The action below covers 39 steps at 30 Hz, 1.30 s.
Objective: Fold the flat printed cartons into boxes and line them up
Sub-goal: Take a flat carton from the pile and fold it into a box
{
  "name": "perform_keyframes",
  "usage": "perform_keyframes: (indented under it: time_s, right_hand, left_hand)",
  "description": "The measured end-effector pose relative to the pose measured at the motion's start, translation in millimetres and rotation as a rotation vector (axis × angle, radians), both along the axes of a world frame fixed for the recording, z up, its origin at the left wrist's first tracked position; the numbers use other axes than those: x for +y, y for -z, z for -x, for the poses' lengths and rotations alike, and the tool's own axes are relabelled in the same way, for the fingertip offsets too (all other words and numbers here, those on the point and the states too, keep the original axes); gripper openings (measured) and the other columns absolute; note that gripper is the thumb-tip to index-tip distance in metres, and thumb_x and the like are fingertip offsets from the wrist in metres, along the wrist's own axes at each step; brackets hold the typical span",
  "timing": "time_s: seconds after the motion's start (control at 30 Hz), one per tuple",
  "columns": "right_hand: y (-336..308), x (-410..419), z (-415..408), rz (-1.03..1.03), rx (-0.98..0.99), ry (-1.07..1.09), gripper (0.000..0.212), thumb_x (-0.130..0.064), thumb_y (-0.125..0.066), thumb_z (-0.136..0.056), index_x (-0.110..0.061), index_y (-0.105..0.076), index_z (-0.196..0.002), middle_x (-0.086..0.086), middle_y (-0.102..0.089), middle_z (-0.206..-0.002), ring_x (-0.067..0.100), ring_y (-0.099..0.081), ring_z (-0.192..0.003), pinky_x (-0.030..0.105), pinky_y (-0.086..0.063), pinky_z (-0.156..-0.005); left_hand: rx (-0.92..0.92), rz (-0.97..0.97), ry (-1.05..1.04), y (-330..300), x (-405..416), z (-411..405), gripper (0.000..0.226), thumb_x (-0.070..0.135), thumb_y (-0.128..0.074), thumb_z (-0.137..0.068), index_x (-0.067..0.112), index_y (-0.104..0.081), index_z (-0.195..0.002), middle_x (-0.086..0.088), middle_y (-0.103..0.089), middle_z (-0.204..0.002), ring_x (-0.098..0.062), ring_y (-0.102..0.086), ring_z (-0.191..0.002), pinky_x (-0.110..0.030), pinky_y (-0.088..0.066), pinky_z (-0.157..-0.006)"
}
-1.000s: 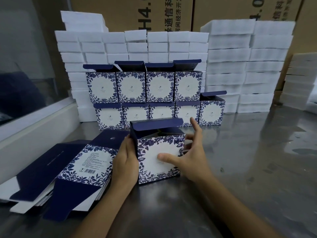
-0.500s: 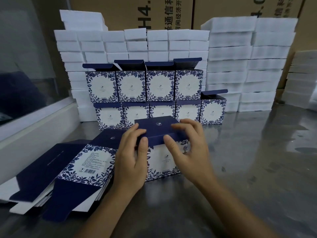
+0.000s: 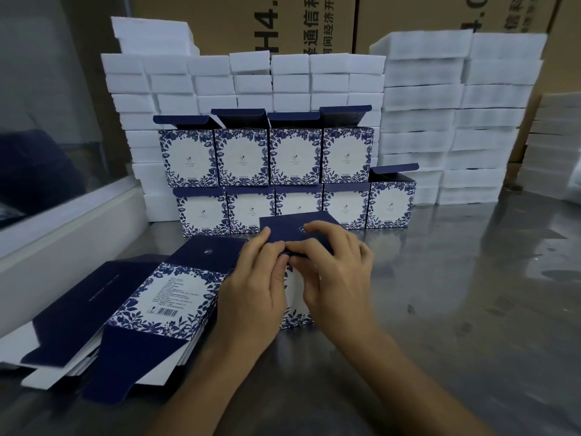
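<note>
Left wall ledge [image 3: 63, 240]: a white sill runs along the bench's left edge, with a glass pane above it.
Flat cartons [image 3: 135, 313]: a fanned stack of unfolded printed cartons lies near the bench's left front corner, one navy flap pointing toward the front edge.
Left hand [image 3: 254, 284]: it grasps the box in work, fingers curled over the near-left edge of the navy lid, thumb meeting the other hand's thumb.
Box in work [image 3: 295, 309]: it stands upright on the bench near the middle, just right of the flat cartons and just in front of the lined-up boxes; the navy lid [image 3: 289, 231] is folded down across the top.
Right hand [image 3: 336, 272]: it grasps the same box, fingers curled over the lid's near-right part, thumb at the front lip.
Lined-up boxes [image 3: 295, 180]: two tiers stand toward the back edge, five below and four above, faces forward; the upper four and the lower rightmost one have lids raised.
Foam blocks [image 3: 440, 121]: white stacks stand behind and to the right of the boxes, against brown shipping cartons [image 3: 314, 23].
Bench [image 3: 471, 294]: bare reflective metal spreads right of the hands out to the right edge, and along the front edge.
</note>
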State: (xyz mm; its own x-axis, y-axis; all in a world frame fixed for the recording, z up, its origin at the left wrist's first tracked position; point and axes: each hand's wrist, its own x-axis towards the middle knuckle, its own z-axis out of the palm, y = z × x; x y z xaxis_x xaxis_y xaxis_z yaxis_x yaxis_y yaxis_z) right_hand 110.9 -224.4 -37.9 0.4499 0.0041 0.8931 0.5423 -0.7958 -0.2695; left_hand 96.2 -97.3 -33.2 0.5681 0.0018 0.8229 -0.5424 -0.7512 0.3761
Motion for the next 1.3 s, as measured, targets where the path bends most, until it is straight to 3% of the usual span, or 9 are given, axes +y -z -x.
perform_keyframes:
  time_s: [0.3, 0.43, 0.63, 0.73, 0.97, 1.07, 1.13, 1.2, 1.3]
  right_hand:
    - [10, -18, -8, -0.190, 0.065, -0.108, 0.026, -0.028, -0.059, -0.097, -0.011, -0.072, -0.112, 0.014, -0.049, -0.138, 0.029, -0.053, -0.123, 0.049, -0.051, -0.095]
    - [8, -23, -14, -0.276, 0.111, -0.202, 0.014, -0.017, -0.064, -0.096, -0.008, -0.072, -0.103, 0.013, -0.045, -0.133, 0.028, -0.052, -0.121, 0.044, -0.052, -0.094]
    - [12, -31, -14, -0.349, 0.147, -0.165, 0.023, -0.021, -0.061, -0.098, -0.016, -0.063, -0.120, 0.004, -0.053, -0.126, 0.006, -0.056, -0.105, 0.014, -0.046, -0.089]
    - [14, -33, -12, -0.460, 0.262, -0.194, 0.022, -0.020, -0.055, -0.101, -0.031, -0.055, -0.120, -0.001, -0.058, -0.120, 0.000, -0.060, -0.095, 0.027, -0.053, -0.079]
    - [6, -35, -14, -0.383, 0.170, -0.102, 0.011, -0.011, -0.060, -0.098, -0.012, -0.064, -0.108, 0.000, -0.059, -0.107, 0.009, -0.059, -0.085, 0.047, -0.054, -0.073]
    - [11, -27, -10, -0.358, 0.187, -0.102, 0.033, -0.025, -0.064, -0.096, -0.019, -0.058, -0.128, -0.002, -0.055, -0.120, -0.003, -0.053, -0.094, 0.045, -0.055, -0.080]
    - [15, -20, -7, -0.318, 0.276, -0.144, 0.068, -0.056, -0.069, -0.083, -0.032, -0.043, -0.141, -0.004, -0.044, -0.135, -0.002, -0.049, -0.112, 0.035, -0.051, -0.093]
    - [19, -14, -7, -0.268, 0.391, -0.138, 0.097, -0.079, -0.064, -0.066, -0.048, -0.022, -0.147, -0.006, -0.027, -0.147, 0.007, -0.041, -0.129, 0.038, -0.048, -0.099]
    - [25, -10, -10, -0.271, 0.469, -0.083, 0.115, -0.086, -0.060, -0.056, -0.058, 0.002, -0.149, -0.007, -0.021, -0.148, 0.016, -0.032, -0.136, 0.050, -0.048, -0.100]
  left_hand:
    - [0.016, 0.063, 0.004, 2, -1, -5, 0.030, 0.019, -0.047, -0.097, 0.003, -0.067, -0.112, -0.010, -0.061, -0.130, -0.025, -0.062, -0.115, -0.031, -0.049, -0.085]
    - [0.026, 0.071, 0.009, 2, -1, -6, 0.031, 0.021, -0.045, -0.098, 0.004, -0.066, -0.113, -0.008, -0.061, -0.131, -0.021, -0.059, -0.118, -0.024, -0.044, -0.088]
    - [0.035, 0.108, 0.027, 4, 0, -9, 0.031, 0.021, -0.044, -0.098, 0.004, -0.064, -0.113, -0.008, -0.060, -0.133, -0.020, -0.057, -0.120, -0.012, -0.035, -0.087]
    - [0.036, 0.120, 0.032, 5, 3, -10, 0.032, 0.022, -0.043, -0.098, 0.005, -0.063, -0.116, -0.007, -0.057, -0.136, -0.015, -0.054, -0.121, -0.008, -0.031, -0.087]
    - [0.050, 0.131, 0.055, 10, 3, -11, 0.030, 0.020, -0.045, -0.101, 0.006, -0.060, -0.122, -0.005, -0.053, -0.141, -0.014, -0.052, -0.125, -0.014, -0.037, -0.090]
    - [0.098, 0.137, 0.089, 14, 1, -11, 0.035, 0.018, -0.048, -0.101, 0.012, -0.055, -0.134, -0.002, -0.042, -0.151, -0.022, -0.048, -0.134, -0.032, -0.047, -0.099]
    - [0.118, 0.154, 0.150, 17, 0, -10, 0.040, 0.022, -0.046, -0.102, 0.020, -0.048, -0.142, 0.003, -0.034, -0.154, -0.019, -0.040, -0.140, -0.040, -0.045, -0.106]
    - [0.108, 0.164, 0.199, 18, 0, -9, 0.043, 0.028, -0.041, -0.100, 0.031, -0.043, -0.144, 0.007, -0.033, -0.153, -0.011, -0.033, -0.143, -0.033, -0.039, -0.111]
    - [0.104, 0.167, 0.282, 20, -3, -10, 0.044, 0.030, -0.042, -0.099, 0.037, -0.039, -0.142, 0.005, -0.037, -0.153, 0.002, -0.030, -0.142, -0.010, -0.031, -0.108]
